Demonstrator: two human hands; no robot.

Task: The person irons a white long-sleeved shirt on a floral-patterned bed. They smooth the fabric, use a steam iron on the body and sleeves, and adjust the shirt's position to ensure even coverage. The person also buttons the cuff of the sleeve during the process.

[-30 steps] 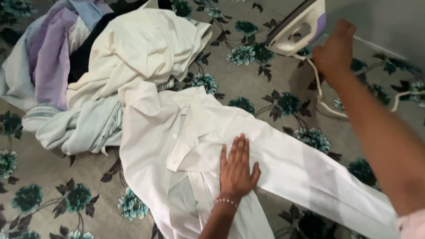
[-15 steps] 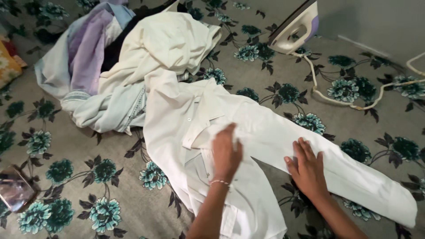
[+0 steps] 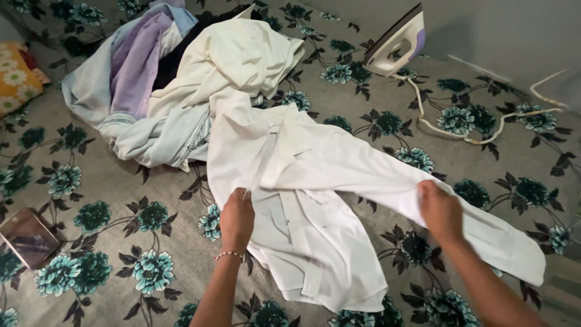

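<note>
A white shirt lies spread on a grey cloth with teal flowers, one long sleeve stretched toward the lower right. My left hand, with a bead bracelet at the wrist, pinches the shirt's front edge near the button strip. My right hand grips the lower edge of the sleeve around its middle. A white and purple iron stands on its heel at the back, apart from both hands.
A heap of clothes, cream, lilac, pale blue and dark, lies at the back left. The iron's cord snakes across the right. A flat shiny object sits at the left edge, an orange flowered cushion beyond it.
My right hand left the iron and came down onto the sleeve. My left hand slid from the shirt's chest to its front edge and closed on it. The view pulled back.
</note>
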